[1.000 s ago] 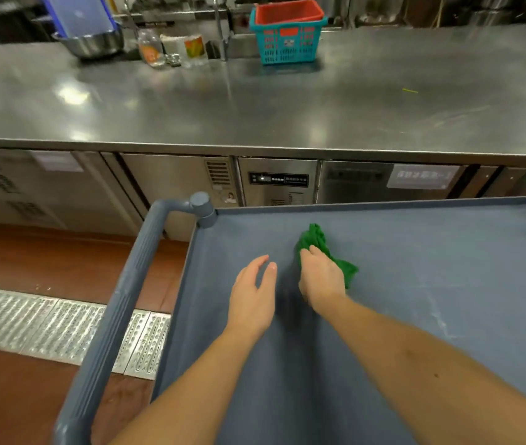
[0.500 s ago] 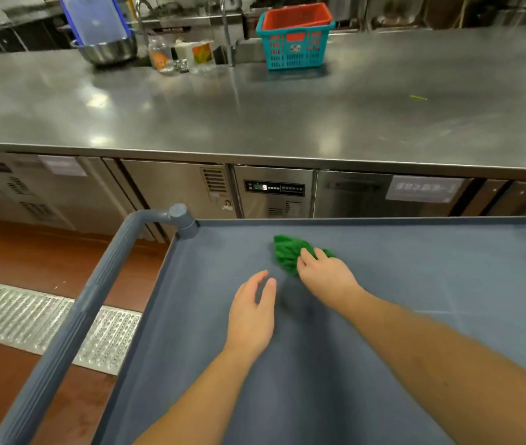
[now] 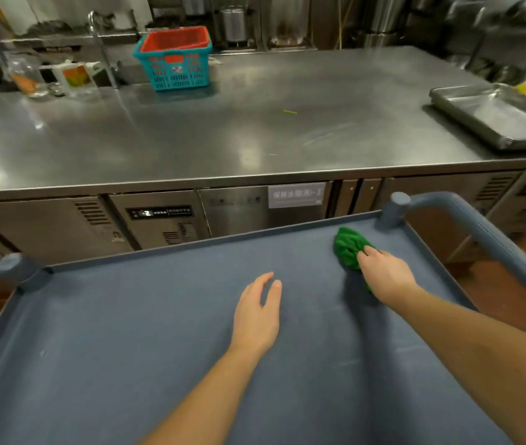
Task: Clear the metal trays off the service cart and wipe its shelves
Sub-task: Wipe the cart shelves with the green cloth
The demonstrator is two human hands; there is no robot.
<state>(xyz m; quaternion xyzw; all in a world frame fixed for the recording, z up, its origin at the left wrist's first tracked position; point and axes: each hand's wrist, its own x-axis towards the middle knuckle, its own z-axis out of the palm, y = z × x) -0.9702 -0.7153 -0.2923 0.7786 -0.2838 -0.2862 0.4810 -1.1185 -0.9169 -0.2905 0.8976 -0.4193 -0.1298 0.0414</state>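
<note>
Step in hand, judging by the cloth: wiping the top shelf. Right hand (image 3: 383, 274) grips the crumpled green cloth (image 3: 348, 248), fingers curled over its near edge and the bunch ahead of the fingertips. Left hand (image 3: 256, 316) has straight, relaxed fingers and holds nothing, over the grey-blue plastic cart shelf (image 3: 126, 348); contact unclear. The shallow rectangular metal tray (image 3: 495, 117) lies well beyond the right fingers on the stainless steel counter (image 3: 223, 133), off the cart. Advice: flatten the cloth, overlap strokes, and push into the rim and corner ahead of the fingertips. Lower shelves are hidden, the tray's right end is cut off, the right thumb is unseen, and dirt is hard to make out.
</note>
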